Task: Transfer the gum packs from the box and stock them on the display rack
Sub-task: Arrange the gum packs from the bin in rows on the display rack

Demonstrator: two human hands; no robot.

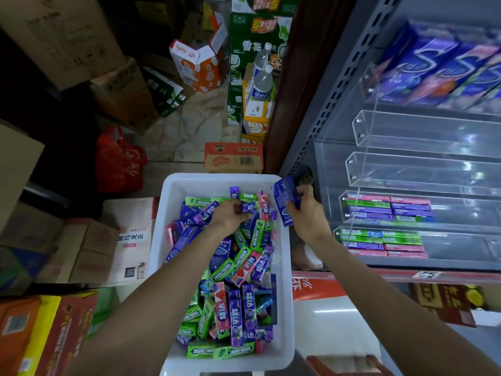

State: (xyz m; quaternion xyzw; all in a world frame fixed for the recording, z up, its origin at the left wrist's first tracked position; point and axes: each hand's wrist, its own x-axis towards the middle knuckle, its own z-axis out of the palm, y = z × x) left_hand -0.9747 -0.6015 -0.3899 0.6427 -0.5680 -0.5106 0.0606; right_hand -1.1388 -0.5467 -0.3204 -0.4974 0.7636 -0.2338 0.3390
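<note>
The box [173,202] sat low centre in the frame, heaped with loose gum packs [238,267] in green, purple and pink, close against the rack [406,172] on the right, so that each pick seemed only a short swing away from a tray.

The left hand [230,217] was down in the upper part of the pile, fingers curled over a small purple pack [248,207]; the pack lay under the fingertips, one end poking out toward the right. It looked pinched rather than merely touched, though blur made that hard to swear to.

The right hand [305,206] hovered at the box's upper right corner, fingers and thumb wrapped round a bundle of blue packs [283,200]. The bundle stood up and out to the left of the knuckles, its lower end buried in the palm, apparently gathered as a batch for one trip.

The rack's two lower trays, centre right, already held flat rows of green, purple and pink packs; the clear trays above them looked bare, and blue cartons [439,63] filled the top shelf at upper right.
</note>
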